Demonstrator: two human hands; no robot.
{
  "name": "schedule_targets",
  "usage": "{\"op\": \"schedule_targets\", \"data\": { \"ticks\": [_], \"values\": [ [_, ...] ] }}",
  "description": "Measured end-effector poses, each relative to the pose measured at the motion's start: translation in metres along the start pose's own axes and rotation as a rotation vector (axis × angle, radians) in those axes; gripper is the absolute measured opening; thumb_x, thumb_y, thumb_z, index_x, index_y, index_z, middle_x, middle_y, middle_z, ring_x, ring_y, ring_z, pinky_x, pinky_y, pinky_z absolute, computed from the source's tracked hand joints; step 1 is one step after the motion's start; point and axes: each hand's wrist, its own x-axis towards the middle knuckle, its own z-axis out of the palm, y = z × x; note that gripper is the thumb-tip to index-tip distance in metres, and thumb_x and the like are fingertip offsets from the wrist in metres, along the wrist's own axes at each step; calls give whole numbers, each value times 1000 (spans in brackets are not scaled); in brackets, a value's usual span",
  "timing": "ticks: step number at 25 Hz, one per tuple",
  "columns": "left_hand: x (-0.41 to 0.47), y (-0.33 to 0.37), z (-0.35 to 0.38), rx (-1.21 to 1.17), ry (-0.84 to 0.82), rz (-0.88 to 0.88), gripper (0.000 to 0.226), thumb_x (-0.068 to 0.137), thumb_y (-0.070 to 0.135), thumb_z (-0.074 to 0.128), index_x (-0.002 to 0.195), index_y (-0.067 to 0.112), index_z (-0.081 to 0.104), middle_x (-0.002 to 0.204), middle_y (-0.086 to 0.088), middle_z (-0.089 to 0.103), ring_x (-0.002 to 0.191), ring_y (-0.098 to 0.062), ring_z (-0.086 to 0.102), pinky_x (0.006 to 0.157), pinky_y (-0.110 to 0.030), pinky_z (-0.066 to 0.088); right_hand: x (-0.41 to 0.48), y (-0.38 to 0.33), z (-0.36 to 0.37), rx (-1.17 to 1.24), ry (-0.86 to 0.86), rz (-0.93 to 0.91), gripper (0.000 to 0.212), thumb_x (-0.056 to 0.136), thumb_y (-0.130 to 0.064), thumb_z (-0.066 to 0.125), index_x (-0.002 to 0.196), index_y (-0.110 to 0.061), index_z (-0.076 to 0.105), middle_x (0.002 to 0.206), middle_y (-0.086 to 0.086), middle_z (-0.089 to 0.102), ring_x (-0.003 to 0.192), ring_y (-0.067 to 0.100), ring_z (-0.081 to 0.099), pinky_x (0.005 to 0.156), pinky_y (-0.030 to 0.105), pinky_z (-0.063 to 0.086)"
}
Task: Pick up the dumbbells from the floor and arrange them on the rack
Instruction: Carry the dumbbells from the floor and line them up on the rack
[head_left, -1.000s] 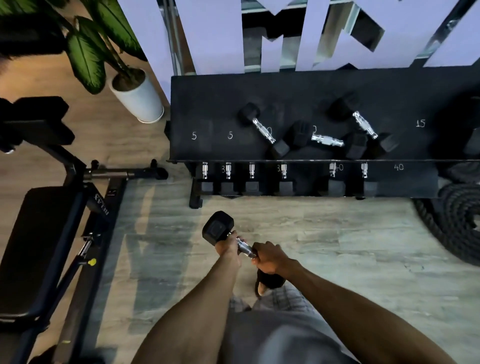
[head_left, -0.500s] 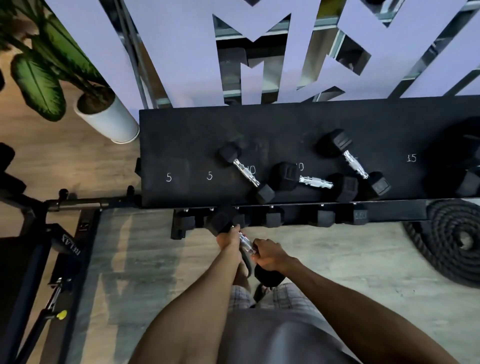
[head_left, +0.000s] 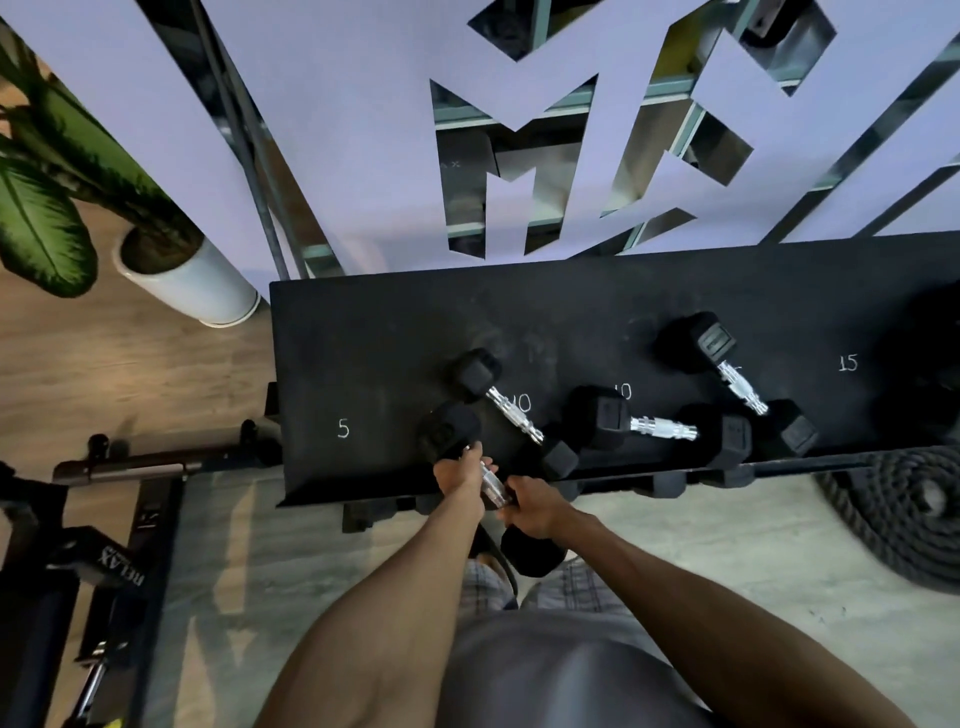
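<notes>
I hold a black hex dumbbell (head_left: 450, 432) by its chrome handle with both hands. My left hand (head_left: 460, 475) grips the handle's far part and my right hand (head_left: 532, 506) the near part. Its far head is over the front left of the black rack (head_left: 363, 353), beside the chalked "5"; its near head hangs in front of the rack's edge. Three other black dumbbells lie askew on the rack top: one (head_left: 511, 413) just right of mine, one (head_left: 662, 426) in the middle, one (head_left: 737, 382) further right.
A white-potted plant (head_left: 192, 280) stands left of the rack. A black weight bench (head_left: 78, 561) fills the lower left. A coiled black rope (head_left: 904, 514) lies on the floor at right. More dumbbells sit on the lower shelf (head_left: 670, 480). A cut-out white wall panel stands behind.
I have stepped closer to the rack. Both hands have carried the dumbbell forward and up, from over the floor to over the rack's front left edge.
</notes>
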Motion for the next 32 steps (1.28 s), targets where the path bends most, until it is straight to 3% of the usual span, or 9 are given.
{"op": "schedule_targets", "data": {
  "ticks": [3, 6, 11, 14, 18, 22, 24, 27, 32],
  "values": [
    [9, 12, 11, 35, -6, 23, 18, 89, 11, 68, 77, 3, 56, 60, -9, 59, 44, -15, 56, 50, -29, 49, 14, -4, -8, 60, 9, 13, 37, 84, -36, 66, 107, -8, 59, 113, 12, 67, 105, 32, 63, 83, 37, 47],
    [8, 19, 27, 106, -17, 77, 22, 87, 10, 71, 101, -4, 61, 63, -10, 59, 46, -15, 55, 41, -23, 48, 22, 2, -14, 171, -1, 13, 35, 82, -31, 70, 106, -6, 62, 106, 12, 69, 99, 29, 65, 79, 35, 48],
    [3, 32, 63, 273, -68, 137, 43, 82, 15, 76, 114, -6, 56, 82, -15, 70, 52, -14, 61, 54, -26, 55, 21, 24, -57, 307, 31, -66, 17, 89, -24, 65, 93, -9, 70, 90, 8, 75, 86, 22, 71, 73, 26, 52],
    [-2, 41, 90, 341, -132, 162, 42, 84, 12, 73, 117, -8, 56, 79, -13, 68, 51, -15, 58, 45, -19, 50, 16, 51, -106, 416, 326, -29, 14, 87, -12, 51, 90, -16, 64, 80, 6, 73, 74, 24, 69, 72, 39, 57],
    [-1, 45, 122, 362, -165, 161, 28, 88, 10, 70, 107, -6, 58, 73, -8, 61, 53, -12, 56, 42, -17, 47, 19, 106, -156, 142, 638, 122, 24, 81, -1, 47, 102, -11, 55, 106, 11, 61, 99, 32, 56, 79, 37, 44],
    [0, 45, 148, 372, -142, 143, 17, 88, 14, 70, 84, 6, 56, 68, -6, 59, 55, -14, 56, 63, -31, 53, 35, 164, -163, -124, 322, 239, 46, 83, -9, 59, 127, -10, 47, 130, 13, 50, 124, 34, 44, 100, 43, 41],
    [2, 46, 158, 389, -120, 139, 19, 87, 16, 71, 85, 4, 57, 66, -6, 60, 54, -16, 56, 70, -36, 55, 43, 180, -160, -155, 146, 234, 51, 85, -13, 58, 134, -12, 46, 136, 12, 48, 129, 33, 42, 105, 45, 39],
    [4, 47, 171, 399, -108, 132, 23, 86, 16, 72, 97, 0, 61, 66, -6, 61, 53, -15, 57, 62, -33, 53, 55, 193, -157, -163, 50, 170, 47, 86, -15, 58, 132, -12, 50, 135, 12, 50, 129, 33, 44, 104, 44, 42],
    [3, 49, 187, 391, -79, 151, 13, 87, 9, 70, 91, 1, 59, 68, -6, 58, 52, -13, 54, 47, -22, 49, 79, 198, -156, -207, -115, 139, 45, 90, -32, 61, 130, -16, 48, 132, 10, 59, 123, 33, 55, 100, 44, 42]
  ]
}}
